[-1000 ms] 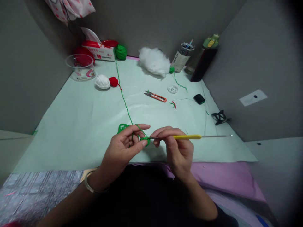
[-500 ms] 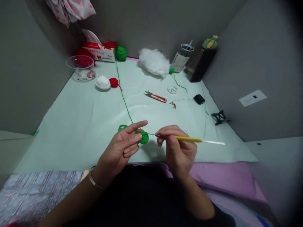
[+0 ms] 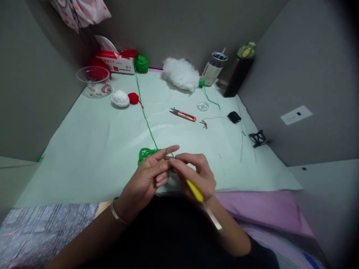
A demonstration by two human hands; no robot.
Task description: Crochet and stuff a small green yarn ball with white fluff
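Observation:
Between thumb and fingers my left hand (image 3: 150,172) pinches a small green crochet piece (image 3: 172,169), now mostly hidden behind the fingers. Green yarn (image 3: 147,125) runs from a ball (image 3: 142,64) at the back down over my raised left index finger. A crochet hook with a yellow grip (image 3: 195,191) is in my right hand (image 3: 198,173), its shaft slanting down to the right across the wrist. My right fingertips meet the left ones at the piece, so the hook's tip is hidden. Loose green yarn loops (image 3: 146,154) lie beside my left hand.
Thread snips (image 3: 183,114) lie mid-table. Behind them are white stuffing (image 3: 181,74), a pen holder (image 3: 214,69) and a bottle (image 3: 239,71). At left stand a plastic tub (image 3: 95,82), a white yarn ball (image 3: 120,98) and a red one (image 3: 134,98). A black clip (image 3: 259,138) is at right.
My right hand has moved left against the left fingers, and the hook has swung from nearly level to pointing down right. The crochet piece became mostly covered. More yarn loops show.

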